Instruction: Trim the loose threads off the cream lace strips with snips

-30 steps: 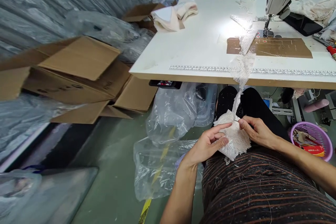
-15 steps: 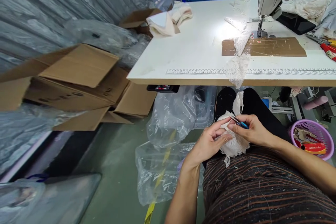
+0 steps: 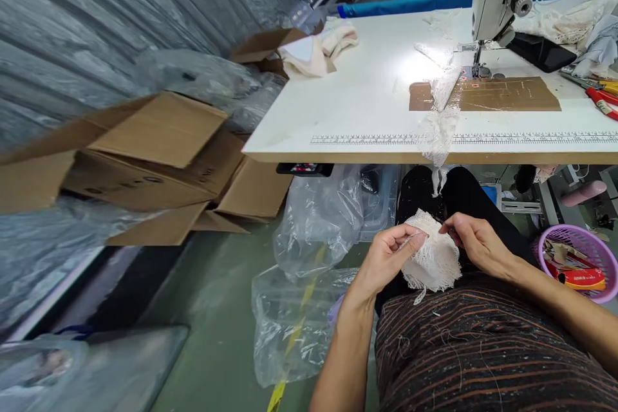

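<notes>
A gathered piece of white lace (image 3: 432, 261) lies over my lap, with a small loose tail at its lower edge. My left hand (image 3: 393, 254) pinches its upper left part between thumb and fingers. On the other side, my right hand (image 3: 476, 244) has its fingertips closed at the upper right edge of the lace. No blue-handled snips show in the right hand; its palm is hidden. Above my hands, a lace strip (image 3: 437, 135) hangs over the table's front edge, its lower end apart from the piece in my lap.
The sewing machine (image 3: 497, 0) stands on the white table (image 3: 357, 103), with brown cardboard (image 3: 512, 94) by its needle. Red-handled pliers (image 3: 601, 102) lie at right. A purple basket (image 3: 611, 270) stands on the floor at right, an open carton (image 3: 159, 129) at left.
The blue-handled snips that were in my right hand are out of sight. The lace in my lap has parted from the hanging strip. My right hand's fingers have closed at the lace edge.
</notes>
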Demonstrator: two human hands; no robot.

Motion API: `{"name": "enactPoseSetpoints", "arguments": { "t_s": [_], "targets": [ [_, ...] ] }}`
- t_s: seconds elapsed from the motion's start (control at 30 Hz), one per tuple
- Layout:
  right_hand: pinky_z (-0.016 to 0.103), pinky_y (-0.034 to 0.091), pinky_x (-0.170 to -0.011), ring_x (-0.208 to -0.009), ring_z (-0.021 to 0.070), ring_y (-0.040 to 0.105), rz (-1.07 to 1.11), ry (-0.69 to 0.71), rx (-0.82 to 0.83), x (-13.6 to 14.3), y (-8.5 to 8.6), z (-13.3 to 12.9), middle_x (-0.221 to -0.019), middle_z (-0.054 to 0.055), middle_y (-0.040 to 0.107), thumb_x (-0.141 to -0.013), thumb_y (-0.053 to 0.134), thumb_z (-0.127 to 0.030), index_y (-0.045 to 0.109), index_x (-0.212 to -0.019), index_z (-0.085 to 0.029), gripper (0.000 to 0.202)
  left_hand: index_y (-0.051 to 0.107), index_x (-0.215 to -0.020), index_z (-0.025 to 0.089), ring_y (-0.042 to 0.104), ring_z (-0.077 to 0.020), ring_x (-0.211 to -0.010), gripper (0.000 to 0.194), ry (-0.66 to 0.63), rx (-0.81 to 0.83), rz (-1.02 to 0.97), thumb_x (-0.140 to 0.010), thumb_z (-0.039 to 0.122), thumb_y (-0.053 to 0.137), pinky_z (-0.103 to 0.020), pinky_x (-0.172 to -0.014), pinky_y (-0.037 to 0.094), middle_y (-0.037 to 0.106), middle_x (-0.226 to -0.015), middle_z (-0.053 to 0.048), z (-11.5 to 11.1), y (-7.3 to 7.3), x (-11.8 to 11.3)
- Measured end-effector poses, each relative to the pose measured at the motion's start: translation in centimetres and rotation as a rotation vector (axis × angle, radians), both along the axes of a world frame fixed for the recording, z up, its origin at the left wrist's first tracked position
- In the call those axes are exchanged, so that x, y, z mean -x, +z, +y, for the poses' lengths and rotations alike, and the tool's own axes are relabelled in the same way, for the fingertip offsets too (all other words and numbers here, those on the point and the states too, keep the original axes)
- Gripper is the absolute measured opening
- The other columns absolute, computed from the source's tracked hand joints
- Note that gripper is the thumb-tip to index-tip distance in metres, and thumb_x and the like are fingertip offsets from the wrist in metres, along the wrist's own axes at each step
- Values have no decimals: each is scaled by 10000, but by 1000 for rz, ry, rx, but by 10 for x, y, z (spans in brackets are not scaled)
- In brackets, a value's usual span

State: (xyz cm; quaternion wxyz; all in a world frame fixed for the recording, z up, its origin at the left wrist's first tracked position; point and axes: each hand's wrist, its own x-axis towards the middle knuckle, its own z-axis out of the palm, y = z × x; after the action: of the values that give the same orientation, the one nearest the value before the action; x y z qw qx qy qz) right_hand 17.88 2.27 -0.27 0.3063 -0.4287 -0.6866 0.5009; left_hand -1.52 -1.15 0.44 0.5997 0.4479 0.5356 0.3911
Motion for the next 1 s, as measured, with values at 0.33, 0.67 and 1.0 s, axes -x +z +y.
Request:
{"name": "enactPoseSetpoints", "arguments": {
  "t_s": [0.33,0.67,1.0],
  "targets": [
    [258,292,-553,-545,112,374,-134,173,-55,15,-3,3,-595,-17,459,-962,285,-604,557,-710,-178,565,721,-772,142,528,-103,-555,409,-48,-33,17,-726,549,738,-216,-552,423,665,-644,-9,1,2,-1],
    [239,341,-552,-596,105,397,149,206,250,14,-1,11,-637,-25,476,-783,573,-705,565,-702,-168,543,519,-1154,182,448,-75,-469,554,-64,5,107,-737,460,753,-183,-485,319,586,-557,80,1,-10,-11],
    [233,256,-448,-436,71,301,248,-122,305,-4,0,18,-480,-79,382,-714,578,-802,447,-625,-208,614,667,-816,147,519,-104,-594,347,-58,43,100,-656,423,804,-214,-555,405,627,-690,18,-2,-14,4]
  ]
}}
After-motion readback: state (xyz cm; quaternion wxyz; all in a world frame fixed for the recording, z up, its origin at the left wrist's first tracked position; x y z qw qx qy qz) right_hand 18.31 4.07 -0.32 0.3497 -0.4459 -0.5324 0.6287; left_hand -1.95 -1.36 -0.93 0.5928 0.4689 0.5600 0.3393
